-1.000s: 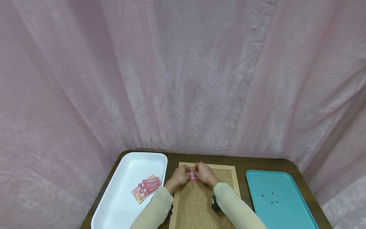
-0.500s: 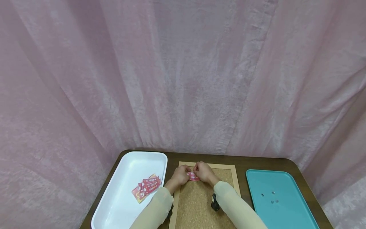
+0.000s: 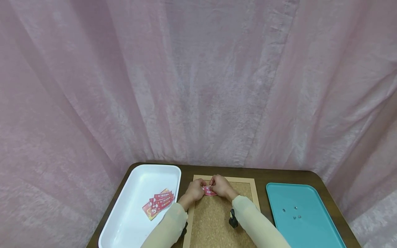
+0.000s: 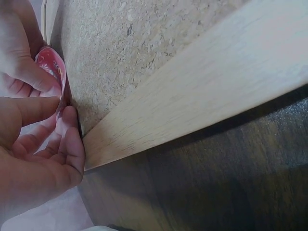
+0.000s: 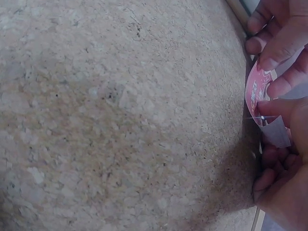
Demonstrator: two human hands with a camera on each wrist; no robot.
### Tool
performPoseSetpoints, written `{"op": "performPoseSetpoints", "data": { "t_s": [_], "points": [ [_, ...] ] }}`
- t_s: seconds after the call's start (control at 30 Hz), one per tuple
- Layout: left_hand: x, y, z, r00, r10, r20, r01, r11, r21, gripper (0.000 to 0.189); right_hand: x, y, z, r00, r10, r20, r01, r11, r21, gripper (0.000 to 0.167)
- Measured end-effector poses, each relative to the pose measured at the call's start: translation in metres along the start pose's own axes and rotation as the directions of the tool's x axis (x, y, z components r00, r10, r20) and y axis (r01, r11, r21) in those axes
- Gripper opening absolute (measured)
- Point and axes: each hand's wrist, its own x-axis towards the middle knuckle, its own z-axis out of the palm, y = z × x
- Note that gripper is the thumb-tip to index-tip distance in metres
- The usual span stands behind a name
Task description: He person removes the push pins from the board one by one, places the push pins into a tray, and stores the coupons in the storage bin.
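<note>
A red printed coupon is held near the top left of a wood-framed corkboard. My left hand pinches its left part between thumb and fingers. At the coupon's right end, my right hand has curled fingertips around a tiny shiny pin, seen as a glint in the right wrist view. Both wrist views show the coupon bowed, its pale back turned over at one end. Whether the pin's tip enters the cork is hidden behind the fingers.
Left of the board stands a white tray with several more red and yellow coupons. To the right, a teal tray holds several tiny shiny pieces. A pink curtain hangs behind the dark wooden table.
Both hands stay at the coupon in almost the same place. The view has shifted very slightly; nothing has visibly been let go or taken up.
</note>
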Motion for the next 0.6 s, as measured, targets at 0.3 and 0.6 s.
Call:
{"op": "performPoseSetpoints", "data": {
  "t_s": [0.3,0.6],
  "points": [
    [0.0003,0.0002,0.0007,1.000,-0.005,-0.009,0.005,1.000,0.001,0.020,0.0025,0.0035,0.0007,1.000,0.012,-0.002,-0.012,0.997,0.077,0.012],
    [0.0004,-0.0016,0.0025,1.000,-0.016,-0.003,0.016,1.000,0.003,0.022,0.0048,0.0049,0.0016,1.000,0.020,0.015,-0.021,0.996,0.083,0.014]
  ]
}}
